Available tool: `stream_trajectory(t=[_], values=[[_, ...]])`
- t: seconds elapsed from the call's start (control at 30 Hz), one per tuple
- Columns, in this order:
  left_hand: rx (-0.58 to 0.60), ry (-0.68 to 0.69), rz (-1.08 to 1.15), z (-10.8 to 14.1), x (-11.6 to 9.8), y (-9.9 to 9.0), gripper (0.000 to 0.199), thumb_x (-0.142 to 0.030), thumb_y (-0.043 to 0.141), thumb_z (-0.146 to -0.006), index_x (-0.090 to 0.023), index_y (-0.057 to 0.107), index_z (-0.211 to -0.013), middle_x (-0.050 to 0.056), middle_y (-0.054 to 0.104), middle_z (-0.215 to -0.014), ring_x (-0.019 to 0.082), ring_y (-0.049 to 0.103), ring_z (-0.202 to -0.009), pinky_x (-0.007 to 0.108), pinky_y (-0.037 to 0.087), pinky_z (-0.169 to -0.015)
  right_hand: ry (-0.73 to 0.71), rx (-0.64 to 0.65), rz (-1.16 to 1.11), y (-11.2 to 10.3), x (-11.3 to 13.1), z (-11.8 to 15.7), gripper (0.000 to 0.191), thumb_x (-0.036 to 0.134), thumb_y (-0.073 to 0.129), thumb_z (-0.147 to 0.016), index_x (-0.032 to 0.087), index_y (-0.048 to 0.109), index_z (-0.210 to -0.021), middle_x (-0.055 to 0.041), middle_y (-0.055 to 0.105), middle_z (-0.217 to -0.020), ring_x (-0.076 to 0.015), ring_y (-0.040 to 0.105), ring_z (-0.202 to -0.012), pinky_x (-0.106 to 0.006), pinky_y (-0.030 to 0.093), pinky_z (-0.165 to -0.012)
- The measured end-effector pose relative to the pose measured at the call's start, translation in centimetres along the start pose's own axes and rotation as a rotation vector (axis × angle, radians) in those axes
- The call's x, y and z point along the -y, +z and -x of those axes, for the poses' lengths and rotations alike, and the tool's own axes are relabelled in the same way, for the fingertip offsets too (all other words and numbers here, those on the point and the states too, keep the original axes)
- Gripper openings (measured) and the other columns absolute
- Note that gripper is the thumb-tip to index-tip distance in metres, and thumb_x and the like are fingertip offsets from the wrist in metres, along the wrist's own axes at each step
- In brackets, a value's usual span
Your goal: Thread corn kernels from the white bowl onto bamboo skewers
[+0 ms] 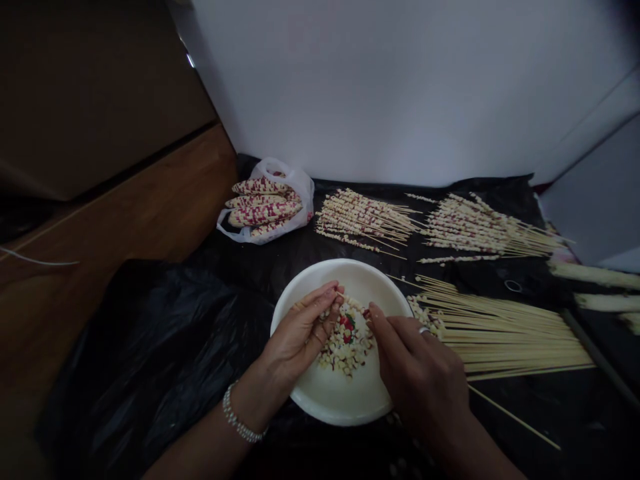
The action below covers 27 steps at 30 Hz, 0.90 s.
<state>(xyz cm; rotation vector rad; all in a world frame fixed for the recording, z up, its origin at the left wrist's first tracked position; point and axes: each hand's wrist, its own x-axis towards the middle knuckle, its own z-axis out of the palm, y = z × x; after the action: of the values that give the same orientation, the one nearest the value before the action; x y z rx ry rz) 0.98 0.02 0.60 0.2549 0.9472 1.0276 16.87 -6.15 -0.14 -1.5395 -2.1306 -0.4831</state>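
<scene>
Over a white bowl (345, 417), my right hand (420, 363) is closed around a bamboo skewer (515, 419). The skewer's tail sticks out past the wrist to the lower right. Pale corn kernels (353, 303) are threaded on its front part, between my two hands. My left hand (300, 327) pinches at the skewer's tip with thumb and fingers, seemingly on a corn kernel, which the fingertips mostly cover. Loose cream and dark red kernels (345, 360) lie in the bowl below, around a red and green print on its bottom.
Behind the bowl are a plastic bag (304, 187) of speckled corn cobs (265, 213) and two piles of kernel-threaded skewers (365, 217) (465, 227). Bare skewers (520, 333) fan out at right, beside stripped cobs (600, 275). Black plastic sheeting (165, 333) covers the surface; a white wall (390, 93) rises behind.
</scene>
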Motion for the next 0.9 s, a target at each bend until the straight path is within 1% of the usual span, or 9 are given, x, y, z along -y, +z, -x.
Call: stream_trajectory(t=[0.2, 0.3, 0.47, 0.53, 0.67, 0.73, 0.9], values=[[-0.023, 0.002, -0.005, 0.18, 0.33, 0.35, 0.013, -0.009, 0.067, -0.076, -0.016, 0.072, -0.086, 0.004, 0.072, -0.092, 0.009, 0.065, -0.081, 0.014, 0.052, -0.075, -0.01, -0.01, -0.003, 0.21, -0.04, 0.11, 0.036, 0.008, 0.048, -0.085, 0.015, 0.062, -0.117, -0.0049, 0.065, -0.078, -0.0128, 0.055, -0.063, -0.026, 0.038, -0.054], [-0.023, 0.014, -0.004, 0.27, 0.31, 0.47, 0.013, -0.01, 0.067, -0.075, -0.015, 0.072, -0.086, 0.004, 0.072, -0.09, 0.009, 0.064, -0.08, 0.015, 0.052, -0.076, -0.015, 0.004, -0.003, 0.22, -0.05, 0.19, 0.036, 0.007, 0.047, -0.086, 0.014, 0.061, -0.119, -0.0057, 0.066, -0.079, -0.0141, 0.056, -0.065, -0.027, 0.038, -0.054], [-0.061, 0.005, 0.007, 0.17, 0.21, 0.42, 0.013, -0.009, 0.065, -0.076, -0.014, 0.072, -0.086, 0.006, 0.071, -0.089, 0.01, 0.064, -0.081, 0.016, 0.05, -0.075, -0.012, 0.001, -0.003, 0.2, -0.03, 0.15, 0.036, 0.008, 0.046, -0.086, 0.014, 0.061, -0.118, -0.0057, 0.066, -0.079, -0.014, 0.056, -0.065, -0.028, 0.038, -0.054], [-0.046, 0.006, 0.007, 0.07, 0.24, 0.27, 0.013, -0.009, 0.066, -0.076, -0.014, 0.072, -0.086, 0.006, 0.071, -0.088, 0.009, 0.064, -0.08, 0.016, 0.05, -0.075, -0.011, 0.006, -0.004, 0.17, -0.04, 0.1, 0.036, 0.007, 0.046, -0.086, 0.014, 0.062, -0.117, -0.0055, 0.066, -0.078, -0.0141, 0.056, -0.065, -0.028, 0.038, -0.054], [0.034, 0.02, -0.013, -0.02, 0.35, -0.07, 0.016, -0.009, 0.068, -0.075, -0.013, 0.072, -0.089, 0.005, 0.071, -0.087, 0.008, 0.064, -0.078, 0.014, 0.05, -0.076, -0.008, 0.005, 0.004, 0.07, -0.04, 0.11, 0.036, 0.006, 0.046, -0.085, 0.014, 0.062, -0.117, -0.0047, 0.065, -0.077, -0.0136, 0.055, -0.062, -0.028, 0.037, -0.054], [0.04, 0.029, -0.031, -0.03, 0.36, -0.12, 0.016, -0.01, 0.069, -0.074, -0.013, 0.072, -0.089, 0.004, 0.07, -0.086, 0.007, 0.064, -0.077, 0.013, 0.051, -0.075, -0.013, 0.006, 0.005, 0.08, -0.03, 0.2, 0.036, 0.007, 0.047, -0.086, 0.014, 0.062, -0.117, -0.005, 0.066, -0.078, -0.0139, 0.056, -0.063, -0.028, 0.037, -0.054], [-0.031, 0.078, -0.046, -0.08, 0.08, 0.16, 0.014, -0.009, 0.068, -0.074, -0.013, 0.071, -0.086, 0.003, 0.07, -0.083, 0.006, 0.063, -0.072, 0.013, 0.052, -0.071, -0.019, 0.001, 0.003, 0.2, 0.01, 0.36, 0.036, 0.008, 0.051, -0.085, 0.015, 0.061, -0.119, -0.0048, 0.066, -0.082, -0.0146, 0.057, -0.067, -0.029, 0.038, -0.057]])
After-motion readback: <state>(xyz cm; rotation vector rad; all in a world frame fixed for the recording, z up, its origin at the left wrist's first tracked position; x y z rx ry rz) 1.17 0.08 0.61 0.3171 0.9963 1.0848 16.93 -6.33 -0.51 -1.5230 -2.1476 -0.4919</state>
